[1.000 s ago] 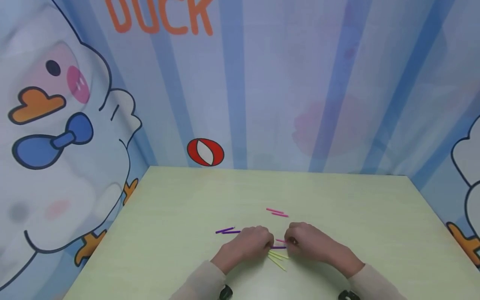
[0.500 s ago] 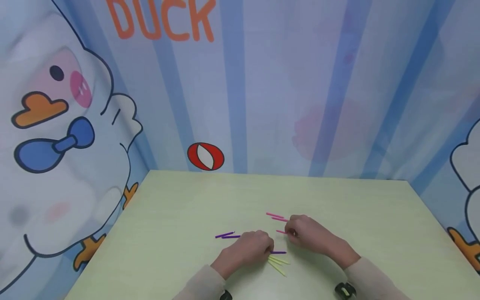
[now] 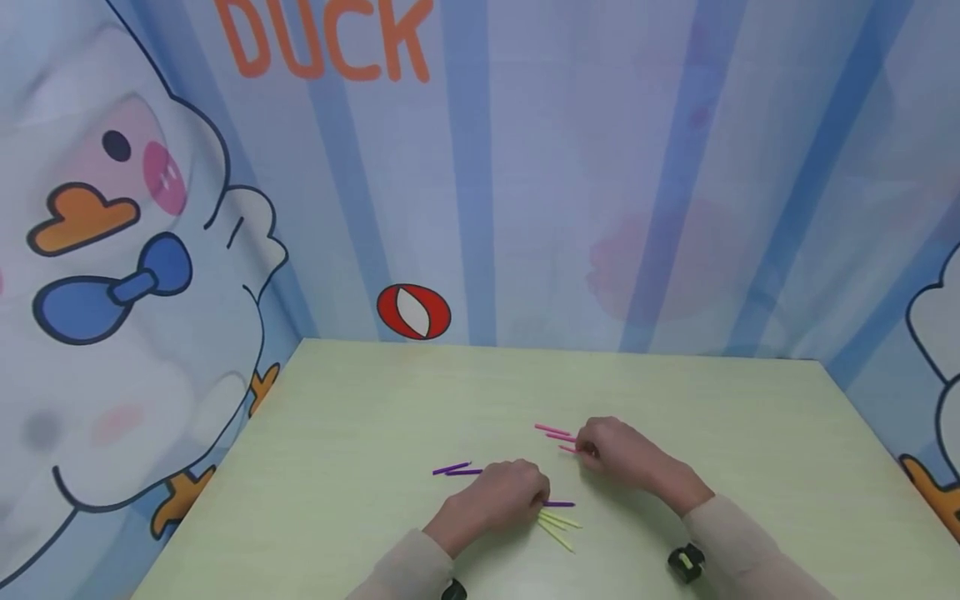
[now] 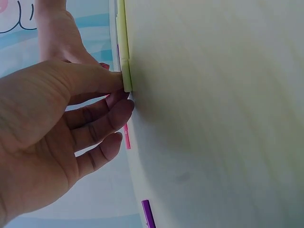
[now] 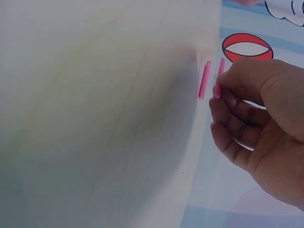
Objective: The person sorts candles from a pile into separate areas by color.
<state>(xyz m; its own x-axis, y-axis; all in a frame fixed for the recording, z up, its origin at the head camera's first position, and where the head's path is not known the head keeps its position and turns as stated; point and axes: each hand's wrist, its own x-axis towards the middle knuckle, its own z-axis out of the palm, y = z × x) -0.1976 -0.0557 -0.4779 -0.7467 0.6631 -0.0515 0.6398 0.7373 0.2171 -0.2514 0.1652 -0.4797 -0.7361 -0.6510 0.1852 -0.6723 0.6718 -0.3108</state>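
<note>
My right hand (image 3: pixel 618 450) pinches a thin pink stick (image 5: pixel 218 86) between thumb and index finger, close over the table. Just left of it lie other pink sticks (image 3: pixel 552 429), roughly parallel. My left hand (image 3: pixel 498 496) is bent down at the table, its thumb and index finger pinching the left end of a purple stick (image 3: pixel 561 504). Several yellow-green sticks (image 3: pixel 557 533) fan out right below those fingertips; one overlaps the thumb tip in the left wrist view. Two more purple sticks (image 3: pixel 452 468) lie left of the left hand, one partly hidden by it.
The pale yellow-green table (image 3: pixel 375 400) ends at a printed cloth backdrop (image 3: pixel 540 167) behind and on both sides. Dark wrist-worn devices (image 3: pixel 686 563) sit below the sleeves.
My right hand has moved away from me, carrying the pink stick from beside the purple one to the pink sticks. The left hand stays nearly in place.
</note>
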